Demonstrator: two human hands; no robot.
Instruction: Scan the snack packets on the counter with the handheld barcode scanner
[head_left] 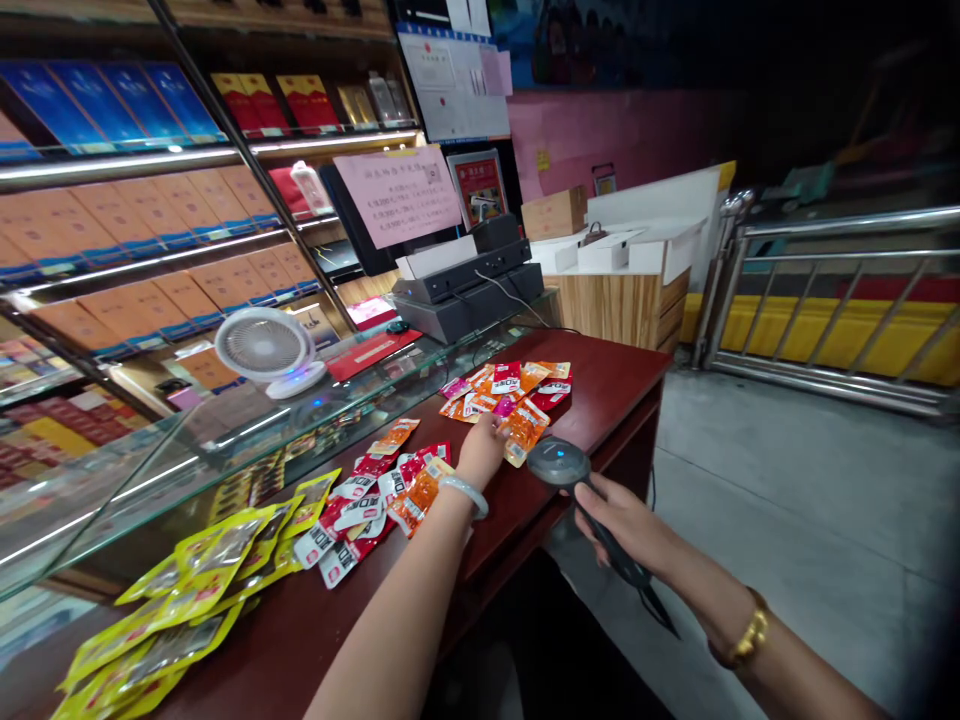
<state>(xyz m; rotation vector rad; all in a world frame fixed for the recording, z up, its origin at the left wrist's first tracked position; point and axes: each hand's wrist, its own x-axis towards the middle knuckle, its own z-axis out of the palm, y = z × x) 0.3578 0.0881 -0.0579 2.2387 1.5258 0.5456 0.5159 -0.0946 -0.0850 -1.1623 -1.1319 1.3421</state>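
Observation:
My right hand [619, 515] is wrapped round the handle of a black barcode scanner [559, 462], its head pointing left over the table's edge. My left hand [482, 447] reaches to a pile of small snack packets [480, 385] in orange, red and pink. Its fingers are curled in at the left edge of an orange snack packet [527, 428]; the fingertips are partly hidden. Under and left of my left forearm lies a second heap of red and white packets [367, 505], with an orange packet [424, 492] beside my wrist. Larger yellow pouches [187, 590] are stacked nearest me.
The dark red table [600, 370] adjoins a glass display counter [247, 440]. On the counter stand a white fan [266, 345], a red sheet [375, 352] and a dark register unit [472, 290]. Boxed goods fill the shelves [135, 160] behind. A metal railing [840, 310] stands at right.

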